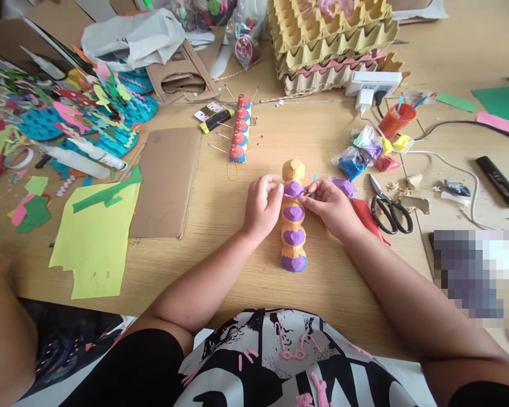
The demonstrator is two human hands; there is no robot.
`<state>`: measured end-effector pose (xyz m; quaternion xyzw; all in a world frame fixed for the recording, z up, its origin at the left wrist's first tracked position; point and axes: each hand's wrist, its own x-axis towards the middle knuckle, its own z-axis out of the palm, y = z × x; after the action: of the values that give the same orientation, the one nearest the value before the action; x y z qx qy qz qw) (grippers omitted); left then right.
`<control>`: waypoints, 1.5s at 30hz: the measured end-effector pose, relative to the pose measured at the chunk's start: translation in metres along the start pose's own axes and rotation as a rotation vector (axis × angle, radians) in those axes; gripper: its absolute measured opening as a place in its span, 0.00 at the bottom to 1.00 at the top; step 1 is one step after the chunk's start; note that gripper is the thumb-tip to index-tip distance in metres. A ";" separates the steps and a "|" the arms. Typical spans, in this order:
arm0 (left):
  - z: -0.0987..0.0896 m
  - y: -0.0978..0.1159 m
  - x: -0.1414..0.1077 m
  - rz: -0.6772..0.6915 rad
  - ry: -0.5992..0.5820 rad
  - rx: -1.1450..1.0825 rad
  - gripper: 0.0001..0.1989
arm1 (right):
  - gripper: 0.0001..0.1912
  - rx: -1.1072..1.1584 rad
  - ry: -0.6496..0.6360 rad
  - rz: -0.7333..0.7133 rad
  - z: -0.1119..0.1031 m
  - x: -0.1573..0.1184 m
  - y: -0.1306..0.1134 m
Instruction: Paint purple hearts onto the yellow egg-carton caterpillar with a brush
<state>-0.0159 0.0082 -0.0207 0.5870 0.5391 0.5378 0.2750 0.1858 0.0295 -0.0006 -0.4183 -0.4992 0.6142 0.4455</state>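
A strip of egg carton cups [293, 225] lies lengthwise in front of me, painted orange with purple clay patches on several humps. Its nearest hump has a blue rim, while the farthest is plain orange. My left hand [263, 204] has its fingers curled, with thumb and forefinger against the strip's left side by the second hump from the far end. On the opposite side, my right hand [331, 204] is pinched close to the same purple patch. A thin blue stick [314, 177] shows at its fingertips; the fingers hide most of it.
A finished red-and-blue carton caterpillar [240, 130] lies beyond. Scissors [388, 209], bagged clay [356, 161] and an orange cup [396, 121] are at right. Left are cardboard [165, 181], yellow paper [97, 237] and glue bottles [78, 161]. Egg trays [331, 45] stand behind; another person's arm [6, 328] is at lower left.
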 end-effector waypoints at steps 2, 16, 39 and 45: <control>0.001 0.003 0.000 -0.049 -0.029 -0.149 0.22 | 0.38 0.073 0.002 0.018 0.001 0.000 -0.001; 0.003 0.013 0.010 -0.345 -0.323 -0.708 0.41 | 0.35 0.118 -0.037 -0.088 -0.002 0.000 -0.004; 0.001 0.023 0.010 -0.428 -0.264 -0.776 0.37 | 0.36 0.228 -0.058 -0.037 0.002 0.000 -0.008; 0.002 0.028 0.009 -0.485 -0.275 -0.833 0.37 | 0.37 0.172 -0.051 -0.033 0.004 -0.002 -0.007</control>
<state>-0.0065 0.0096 0.0074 0.3505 0.3580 0.5455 0.6719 0.1834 0.0275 0.0066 -0.3544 -0.4628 0.6577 0.4772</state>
